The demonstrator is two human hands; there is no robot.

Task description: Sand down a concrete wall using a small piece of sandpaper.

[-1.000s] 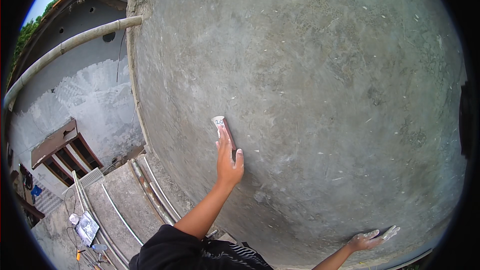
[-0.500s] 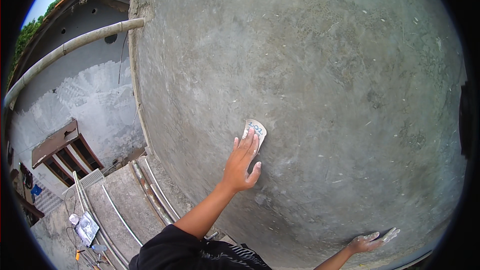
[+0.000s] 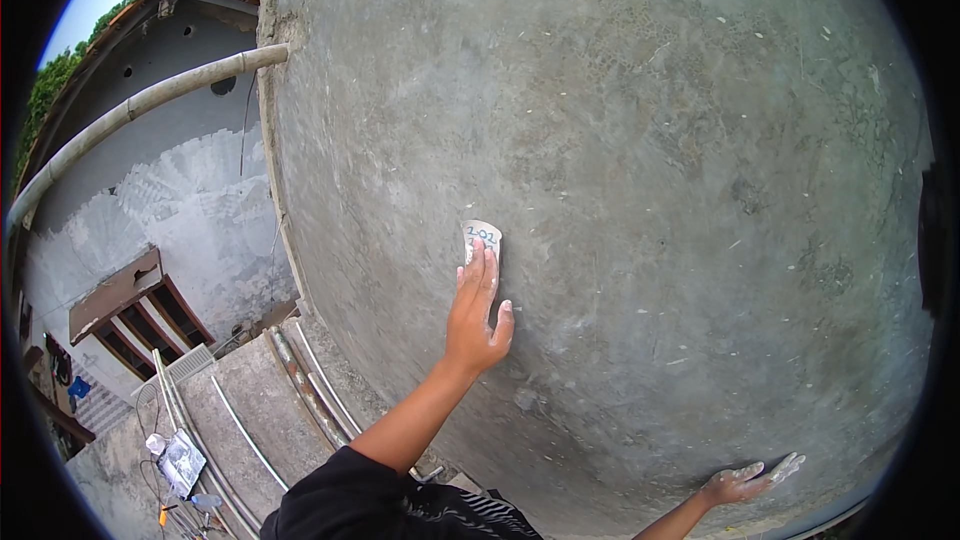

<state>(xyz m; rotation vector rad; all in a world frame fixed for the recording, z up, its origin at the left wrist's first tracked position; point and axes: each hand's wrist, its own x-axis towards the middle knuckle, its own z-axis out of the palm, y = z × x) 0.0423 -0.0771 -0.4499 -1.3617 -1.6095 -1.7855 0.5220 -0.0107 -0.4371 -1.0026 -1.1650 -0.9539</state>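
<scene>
Under the fingers of my left hand (image 3: 474, 318) a pale piece of sandpaper (image 3: 485, 231) with blue marks on its back is held flat against the grey plastered wall (image 3: 640, 170). Its curved upper edge sticks out past my fingertips, and my thumb stands off to the right. White dust coats the fingertips. At the lower right, my right hand (image 3: 745, 483) is open at the wall, palm partly turned up and fingers stretched out, with nothing in it. Whether its back touches the wall I cannot tell.
Left of the wall's edge, a bamboo pole (image 3: 150, 110) juts out at head height. Far below lie metal pipes (image 3: 305, 388) on a concrete ledge (image 3: 235, 395), beside a tray (image 3: 183, 462) with white residue. A neighbouring house has a barred window (image 3: 150, 320).
My left hand has slid the sandpaper to the left and a little upward along the wall. The right hand stays in nearly the same place, still open.
</scene>
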